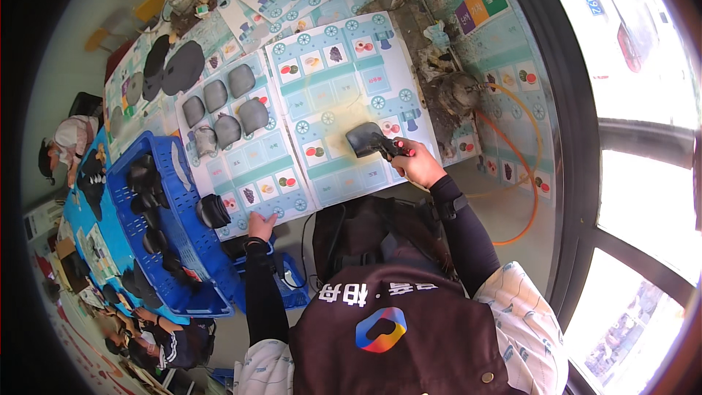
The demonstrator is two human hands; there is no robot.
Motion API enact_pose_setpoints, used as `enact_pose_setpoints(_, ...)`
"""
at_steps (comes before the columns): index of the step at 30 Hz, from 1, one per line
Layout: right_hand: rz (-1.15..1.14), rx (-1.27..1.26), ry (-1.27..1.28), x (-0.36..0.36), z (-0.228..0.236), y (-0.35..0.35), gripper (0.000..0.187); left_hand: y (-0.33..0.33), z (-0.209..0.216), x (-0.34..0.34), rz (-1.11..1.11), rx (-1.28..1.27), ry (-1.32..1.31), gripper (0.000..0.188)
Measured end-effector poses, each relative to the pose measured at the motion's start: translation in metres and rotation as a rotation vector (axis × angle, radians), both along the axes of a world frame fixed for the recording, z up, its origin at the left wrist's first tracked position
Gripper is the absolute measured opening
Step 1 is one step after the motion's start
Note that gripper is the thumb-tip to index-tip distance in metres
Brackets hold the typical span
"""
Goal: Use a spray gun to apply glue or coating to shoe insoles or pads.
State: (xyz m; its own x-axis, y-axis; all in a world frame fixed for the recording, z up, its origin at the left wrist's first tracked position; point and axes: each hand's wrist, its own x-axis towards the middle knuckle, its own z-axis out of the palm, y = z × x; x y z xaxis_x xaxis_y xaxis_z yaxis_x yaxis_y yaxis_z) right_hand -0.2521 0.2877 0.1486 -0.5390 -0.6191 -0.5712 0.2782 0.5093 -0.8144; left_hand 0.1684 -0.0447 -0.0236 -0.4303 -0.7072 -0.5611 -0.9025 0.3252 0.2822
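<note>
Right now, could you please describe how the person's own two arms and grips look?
The left grip and right grip are bare, without gloves. Close-fitting black fabric forearm sleeves cover both forearms; above them are loose white printed upper sleeves. A black band with a dark bulky piece circles the right wrist.

fruit-print tabletop [318,106], pretty busy tbh: dark stack [213,211] just left of left fingers [255,218], six grey pieces [227,129] in two rough rows farther beyond those, flat dark shapes [183,68] farther still, lone dark piece [360,140] just left of right fingers [400,163]
</note>
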Motion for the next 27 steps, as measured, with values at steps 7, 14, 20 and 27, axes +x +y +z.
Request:
enact_pose_setpoints(7,-0.176,0.084,0.172,0.024,-0.021,0.024,0.024,-0.003,0.007,-0.011,-0.052,0.234,0.199,0.073)
enact_pose_setpoints(14,-0.082,-0.073,0.121,0.039,-0.011,0.028,0.012,-0.004,-0.042,-0.003,-0.059,0.069,-0.077,0.084)
enact_pose_setpoints(20,-0.248,0.018,0.168,0.036,-0.019,0.038,0.013,0.000,-0.019,-0.012,-0.054,0.024,0.026,0.058)
enact_pose_setpoints(27,-0.093,-0.050,0.141,0.042,-0.009,0.030,0.014,-0.013,-0.035,-0.005,-0.142,0.129,0.042,0.078)
